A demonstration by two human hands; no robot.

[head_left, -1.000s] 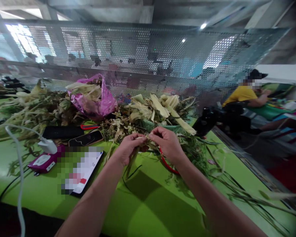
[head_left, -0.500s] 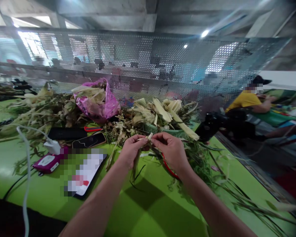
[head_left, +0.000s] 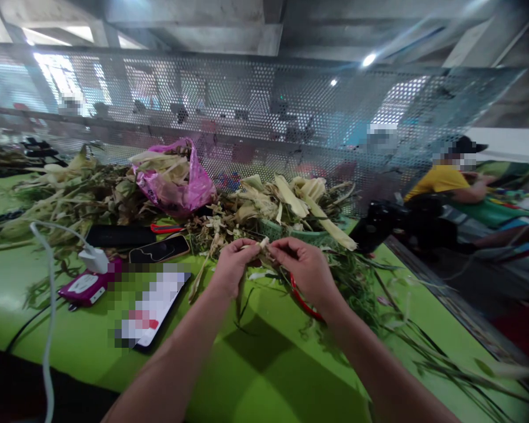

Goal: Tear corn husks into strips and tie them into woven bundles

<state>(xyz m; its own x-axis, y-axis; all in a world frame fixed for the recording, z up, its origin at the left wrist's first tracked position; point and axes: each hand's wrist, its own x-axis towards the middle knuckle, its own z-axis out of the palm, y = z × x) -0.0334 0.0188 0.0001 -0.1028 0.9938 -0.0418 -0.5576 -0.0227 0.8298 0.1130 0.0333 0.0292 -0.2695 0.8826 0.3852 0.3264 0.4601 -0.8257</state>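
Between my hands is a pale strip of dried corn husk [head_left: 263,242], bunched at its top. My left hand [head_left: 234,264] pinches it, with thin dark strands dangling below the fingers. From the other side my right hand [head_left: 303,265] grips the same piece between thumb and forefinger. A red curved handle [head_left: 305,302] lies on the table partly under my right hand; the rest of that tool is hidden. Just beyond my hands, a green basket [head_left: 311,236] holds a heap of dry husks [head_left: 271,202].
A pink plastic bag [head_left: 194,188] of husks stands behind, beside piled dry stalks [head_left: 83,197]. At left lie phones [head_left: 159,249], a magenta power strip [head_left: 86,288] with a white charger [head_left: 94,259] and red-handled scissors [head_left: 167,228]. A perforated metal screen [head_left: 247,106] borders the green table [head_left: 264,382]. A person in yellow [head_left: 438,179] sits at right.
The husk piece has shifted slightly left, its top now turned a little differently. Both hands keep their pinch on it, and the dangling strands have swung slightly.
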